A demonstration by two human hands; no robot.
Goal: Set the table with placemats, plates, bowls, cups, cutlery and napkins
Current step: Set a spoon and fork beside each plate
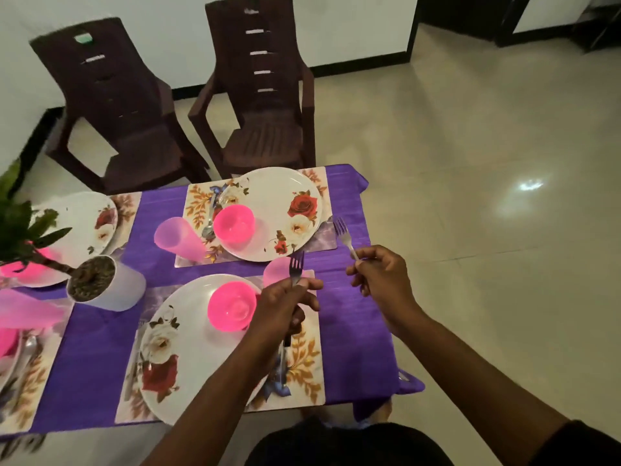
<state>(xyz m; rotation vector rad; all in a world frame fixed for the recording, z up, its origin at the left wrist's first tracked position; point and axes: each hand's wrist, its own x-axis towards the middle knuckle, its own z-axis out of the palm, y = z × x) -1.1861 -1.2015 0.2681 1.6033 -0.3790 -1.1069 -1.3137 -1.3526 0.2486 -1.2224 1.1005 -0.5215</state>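
The left hand [285,304] has its grip curled round a fork [295,267], tines up, above the near floral placemat [305,361]; a dark-handled piece of cutlery hangs below the same fist. The right hand [379,277] pinches a second fork [344,235] by its handle end, tines pointing toward the far placemat [198,203], over the purple-clothed surface [353,331]. On the near placemat a rose-patterned plate [188,348] carries a pink bowl [232,309]; a pale pink cup [277,272] stands just behind the left hand. The far plate [279,203] holds another pink bowl [233,223].
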